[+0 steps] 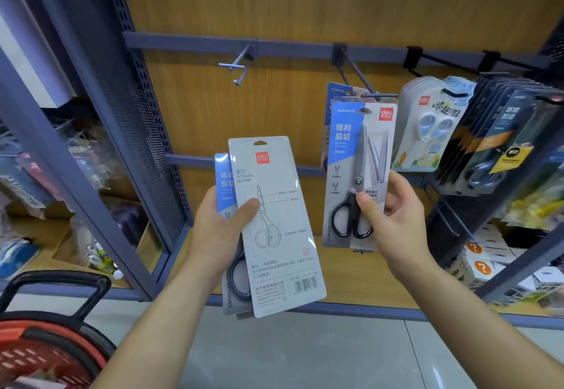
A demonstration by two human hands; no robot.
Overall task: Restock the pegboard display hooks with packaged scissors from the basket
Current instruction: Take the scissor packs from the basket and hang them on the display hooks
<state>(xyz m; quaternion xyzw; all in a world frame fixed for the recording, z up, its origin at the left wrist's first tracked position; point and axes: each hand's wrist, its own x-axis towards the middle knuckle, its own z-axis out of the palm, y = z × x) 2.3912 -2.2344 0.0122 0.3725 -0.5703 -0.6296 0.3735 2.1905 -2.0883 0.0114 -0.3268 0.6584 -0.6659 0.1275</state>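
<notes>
Blue-and-grey card of black-handled scissors (346,144) meets the dark metal hook (380,95), pinched by my right hand (393,221); my left hand (216,233) clasps grey-backed spare packs (280,251). Mid-hanging, I judge; next its hole must seat fully.

Glossy plastic scissors pack (357,175), matt metal hook (239,65), wood-grain backboard (305,1)

Centre, pale grey pack (276,251): red logo, grey line drawing, black barcode. At 9 o'clock behind it, blue-banded pack (224,181). At 3 o'clock, whitish pack (351,150): blue diagonal, red logo, black scissor handles. Orange-brown woodgrain backboard (274,1). Blue-grey dotted side panel (143,132). At 7 o'clock, basket (45,355): red, black handle.
</notes>
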